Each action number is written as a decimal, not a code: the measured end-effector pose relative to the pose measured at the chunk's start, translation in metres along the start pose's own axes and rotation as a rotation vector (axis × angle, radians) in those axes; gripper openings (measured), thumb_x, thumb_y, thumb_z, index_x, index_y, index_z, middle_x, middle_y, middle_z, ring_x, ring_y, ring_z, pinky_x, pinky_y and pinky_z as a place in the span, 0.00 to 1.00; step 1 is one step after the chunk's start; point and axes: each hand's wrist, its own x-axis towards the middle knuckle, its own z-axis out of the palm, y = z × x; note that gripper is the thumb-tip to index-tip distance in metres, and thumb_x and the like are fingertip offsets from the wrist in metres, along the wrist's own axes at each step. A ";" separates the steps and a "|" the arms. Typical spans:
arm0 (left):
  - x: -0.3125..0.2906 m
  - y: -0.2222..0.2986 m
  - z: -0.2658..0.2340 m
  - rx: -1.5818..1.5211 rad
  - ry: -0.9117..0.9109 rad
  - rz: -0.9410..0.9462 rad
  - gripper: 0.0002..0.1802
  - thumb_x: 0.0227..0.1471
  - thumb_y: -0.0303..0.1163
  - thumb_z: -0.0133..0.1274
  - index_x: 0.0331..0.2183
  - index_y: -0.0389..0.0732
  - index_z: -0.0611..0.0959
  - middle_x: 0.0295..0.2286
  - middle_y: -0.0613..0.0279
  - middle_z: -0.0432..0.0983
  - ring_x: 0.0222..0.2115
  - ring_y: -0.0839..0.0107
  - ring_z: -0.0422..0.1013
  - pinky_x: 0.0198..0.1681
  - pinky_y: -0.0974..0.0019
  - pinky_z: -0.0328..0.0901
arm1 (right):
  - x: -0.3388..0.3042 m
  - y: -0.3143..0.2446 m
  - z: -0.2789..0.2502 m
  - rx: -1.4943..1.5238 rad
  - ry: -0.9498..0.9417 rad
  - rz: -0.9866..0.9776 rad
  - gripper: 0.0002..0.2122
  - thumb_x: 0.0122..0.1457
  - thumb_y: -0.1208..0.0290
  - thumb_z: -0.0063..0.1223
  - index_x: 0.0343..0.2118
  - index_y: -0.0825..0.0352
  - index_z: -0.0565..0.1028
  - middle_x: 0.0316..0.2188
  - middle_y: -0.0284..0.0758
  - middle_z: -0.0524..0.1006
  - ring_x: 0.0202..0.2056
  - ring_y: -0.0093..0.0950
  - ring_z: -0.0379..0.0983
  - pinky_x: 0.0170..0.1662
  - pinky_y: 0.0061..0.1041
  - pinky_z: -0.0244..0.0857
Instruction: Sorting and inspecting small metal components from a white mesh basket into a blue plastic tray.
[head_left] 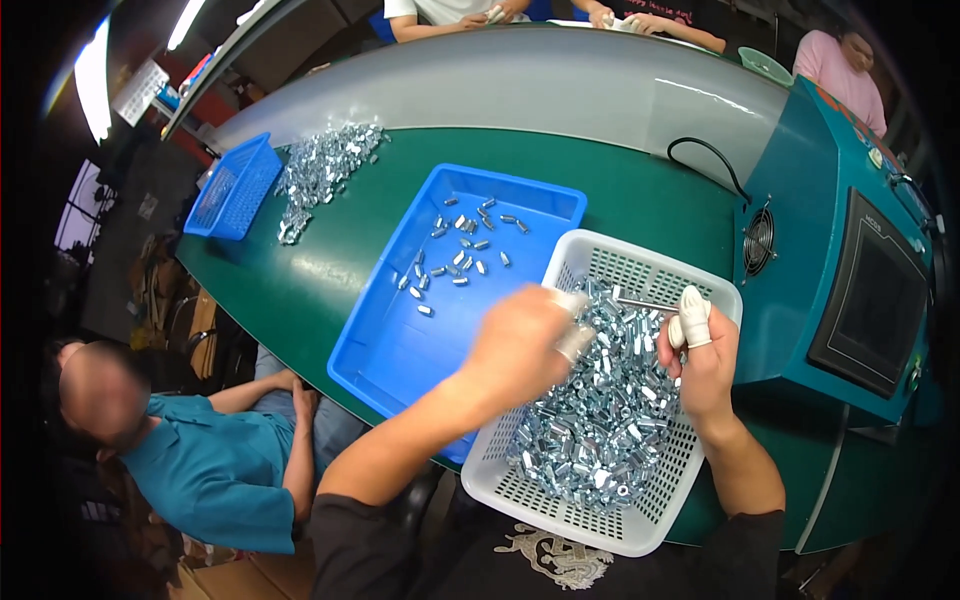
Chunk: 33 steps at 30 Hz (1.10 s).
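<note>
A white slotted basket [655,262] in front of me is heaped with several small shiny metal nuts [600,430]. My left hand [525,345], with white finger cots, reaches over the heap, its fingertips curled at the nuts; whether it grips one I cannot tell. My right hand [700,355], also with white finger cots, pinches a thin metal rod [645,303] that points left above the heap. To the left lies a blue tray [400,350] with several of the same nuts [460,255] scattered at its far end.
A teal machine [840,270] with a dark screen stands to the right, with a black cable [710,160] behind it. A loose pile of metal parts [325,170] and a blue basket [235,190] sit far left. A person in a teal shirt [215,470] is lower left; other people's hands show at the top.
</note>
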 end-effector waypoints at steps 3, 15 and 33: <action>0.001 0.028 0.031 0.071 -0.328 0.158 0.16 0.39 0.41 0.57 0.24 0.36 0.78 0.22 0.56 0.72 0.28 0.58 0.70 0.34 0.59 0.64 | -0.005 0.003 -0.001 -0.013 0.000 -0.014 0.17 0.62 0.62 0.33 0.19 0.65 0.65 0.10 0.29 0.65 0.11 0.13 0.54 0.13 0.13 0.47; -0.006 0.014 0.052 -0.058 -0.491 0.143 0.11 0.40 0.35 0.56 0.22 0.36 0.76 0.22 0.55 0.72 0.29 0.58 0.70 0.33 0.57 0.64 | -0.006 0.003 0.000 -0.016 -0.030 -0.012 0.16 0.62 0.61 0.34 0.24 0.67 0.67 0.10 0.30 0.66 0.10 0.12 0.54 0.13 0.12 0.46; 0.016 0.002 0.019 -1.429 -0.056 -0.391 0.13 0.50 0.23 0.47 0.40 0.37 0.69 0.39 0.47 0.71 0.41 0.58 0.70 0.42 0.62 0.68 | 0.004 0.002 -0.007 0.001 0.050 0.010 0.16 0.62 0.64 0.34 0.21 0.66 0.65 0.11 0.30 0.66 0.11 0.12 0.55 0.14 0.12 0.48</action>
